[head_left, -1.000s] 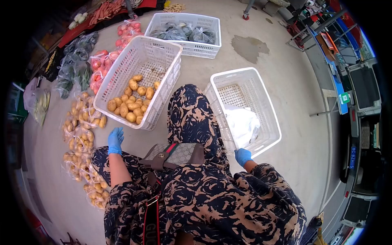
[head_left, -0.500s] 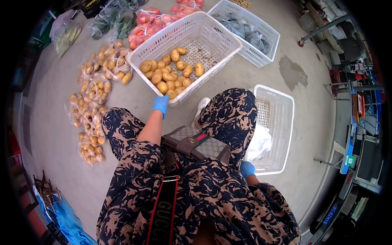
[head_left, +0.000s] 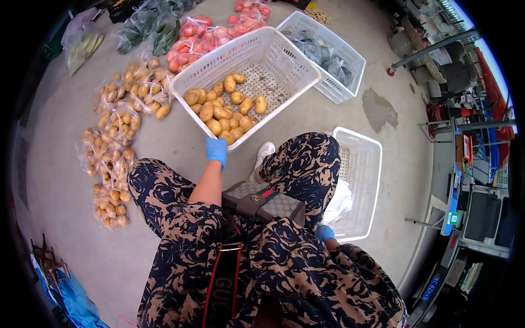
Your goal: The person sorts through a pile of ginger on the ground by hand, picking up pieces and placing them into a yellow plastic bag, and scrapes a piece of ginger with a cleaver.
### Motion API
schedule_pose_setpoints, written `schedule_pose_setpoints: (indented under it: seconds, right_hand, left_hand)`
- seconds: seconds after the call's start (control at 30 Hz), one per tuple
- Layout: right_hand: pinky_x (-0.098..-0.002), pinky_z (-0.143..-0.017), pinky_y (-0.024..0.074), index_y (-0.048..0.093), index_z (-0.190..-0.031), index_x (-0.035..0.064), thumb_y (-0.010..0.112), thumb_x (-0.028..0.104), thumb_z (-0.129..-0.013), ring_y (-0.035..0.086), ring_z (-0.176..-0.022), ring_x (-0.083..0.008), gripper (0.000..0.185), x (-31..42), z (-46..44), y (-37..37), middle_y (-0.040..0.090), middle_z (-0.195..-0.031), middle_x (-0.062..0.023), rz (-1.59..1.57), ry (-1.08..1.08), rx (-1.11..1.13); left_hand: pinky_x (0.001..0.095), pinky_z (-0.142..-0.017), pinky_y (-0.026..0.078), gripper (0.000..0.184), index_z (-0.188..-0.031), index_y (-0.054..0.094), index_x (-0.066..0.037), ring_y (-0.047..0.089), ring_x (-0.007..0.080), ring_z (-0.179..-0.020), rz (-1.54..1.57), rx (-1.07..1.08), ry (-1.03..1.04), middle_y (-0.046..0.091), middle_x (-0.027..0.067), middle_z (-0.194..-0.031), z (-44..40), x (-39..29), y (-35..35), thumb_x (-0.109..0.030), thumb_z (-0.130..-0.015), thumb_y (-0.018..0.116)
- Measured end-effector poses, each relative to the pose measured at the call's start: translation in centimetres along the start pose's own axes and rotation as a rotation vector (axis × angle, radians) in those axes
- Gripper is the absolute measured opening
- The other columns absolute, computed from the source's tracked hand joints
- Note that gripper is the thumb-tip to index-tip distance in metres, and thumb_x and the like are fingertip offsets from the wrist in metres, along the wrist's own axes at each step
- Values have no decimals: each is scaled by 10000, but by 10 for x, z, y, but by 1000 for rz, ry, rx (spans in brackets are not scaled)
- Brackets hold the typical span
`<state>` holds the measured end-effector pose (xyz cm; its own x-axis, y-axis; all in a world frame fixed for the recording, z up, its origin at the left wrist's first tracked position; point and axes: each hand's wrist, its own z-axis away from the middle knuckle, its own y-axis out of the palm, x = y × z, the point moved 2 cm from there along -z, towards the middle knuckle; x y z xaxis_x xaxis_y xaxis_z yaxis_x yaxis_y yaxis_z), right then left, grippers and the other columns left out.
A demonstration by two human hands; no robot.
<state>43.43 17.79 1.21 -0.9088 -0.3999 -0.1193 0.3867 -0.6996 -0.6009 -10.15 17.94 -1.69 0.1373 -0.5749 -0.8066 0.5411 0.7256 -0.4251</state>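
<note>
My left hand [head_left: 216,152], in a blue glove, is closed on the near edge of a white plastic crate [head_left: 188,117]. Loose potatoes [head_left: 221,112] lie in the near left part of this crate. My right hand [head_left: 325,233], also blue-gloved, is beside the near left corner of a second white crate [head_left: 372,186] by my right knee. Its fingers are hidden, so I cannot see whether it grips anything. White plastic sheeting or bags [head_left: 339,202] lie inside that second crate, close to the right hand.
Several clear bags of potatoes [head_left: 117,128] lie left of the crate. Bags of red round produce [head_left: 188,46] and bagged greens [head_left: 145,30] are behind. Another crate [head_left: 350,90] holds bagged dark produce. A brown patterned bag [head_left: 268,202] rests on my lap.
The view has shifted a little, so most things appear slightly lower and further left. My left hand stays at the crate edge, and my right hand stays beside the second crate.
</note>
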Motion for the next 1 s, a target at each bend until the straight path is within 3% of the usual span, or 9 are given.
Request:
schedule_pose_setpoints:
  seconds: [0.03, 0.13, 0.23, 0.43, 0.63, 0.77, 0.8, 0.83, 1.0]
  right_hand:
    - [-420, -757, 436, 603, -867, -13, 308, 383, -852, 560, -852, -365, 494, -10, -14, 9, 577, -871, -244, 53, -120, 48]
    - [-347, -559, 463, 599, -877, -14, 414, 443, -820, 591, -616, -233, 497, -35, -34, -46, 612, -770, -146, -414, 273, 422]
    - [-406, -709, 448, 587, -873, -9, 475, 360, -776, 571, -815, -360, 398, -65, -46, -167, 588, -848, -232, -222, 228, -470]
    - [-315, -719, 447, 558, -949, -18, 490, 194, -832, 590, -814, -261, 252, 89, -12, -376, 598, -888, -191, -636, -296, -1088]
    - [-388, -721, 438, 554, -953, -1, 555, 281, -760, 551, -801, -328, 342, 326, -45, -345, 574, -854, -192, -250, -1020, -644]
    - [-422, -687, 425, 454, -1014, -34, 583, 368, -706, 535, -826, -348, 522, 397, -80, -273, 543, -864, -221, 58, -1091, -381]
    - [-422, -696, 424, 446, -997, -33, 582, 370, -705, 542, -812, -344, 516, 402, -81, -258, 550, -842, -215, 78, -1060, -618]
    - [-435, -680, 435, 475, -939, -30, 587, 369, -702, 557, -763, -353, 477, 409, -68, -268, 567, -792, -199, 110, -920, -436]
    - [-440, -645, 444, 527, -861, -35, 522, 335, -722, 573, -711, -363, 395, 433, -106, -268, 578, -767, -229, -158, -854, -201]
  left_hand:
    - [381, -779, 432, 380, -972, 474, 110, 540, 371, -907, -24, 48, -13, 540, 291, -946, -3, -1, -3, -146, -699, 539]
    - [371, -746, 449, 375, -938, 517, 99, 563, 355, -872, -56, 151, -38, 565, 274, -904, -14, -8, -15, -150, -663, 571]
    - [360, -723, 459, 384, -915, 544, 94, 576, 342, -848, -74, 181, -35, 579, 260, -882, -13, -24, -27, -159, -631, 599]
    - [336, -703, 462, 414, -971, 538, 77, 588, 273, -791, 115, 135, 0, 599, 186, -873, -41, -15, -36, -155, -641, 630]
    - [348, -719, 450, 466, -1019, 503, 69, 572, 274, -816, 112, 96, -62, 585, 195, -912, -97, -1, -50, -221, -676, 629]
    - [348, -678, 472, 356, -947, 518, 59, 580, 284, -786, 198, 69, 132, 585, 203, -897, -140, 13, -30, -172, -683, 579]
    - [293, -541, 475, 221, -871, 531, 23, 565, 209, -633, 376, 162, -47, 589, 154, -822, -133, 1, -32, -120, -705, 563]
    - [243, -440, 437, 125, -827, 517, -11, 513, 131, -529, 482, 210, -153, 574, 104, -736, -129, -3, -29, -104, -746, 539]
    - [227, -424, 426, 133, -868, 509, -8, 476, 105, -489, 836, 125, -294, 568, 79, -684, -105, -24, -29, -117, -791, 509]
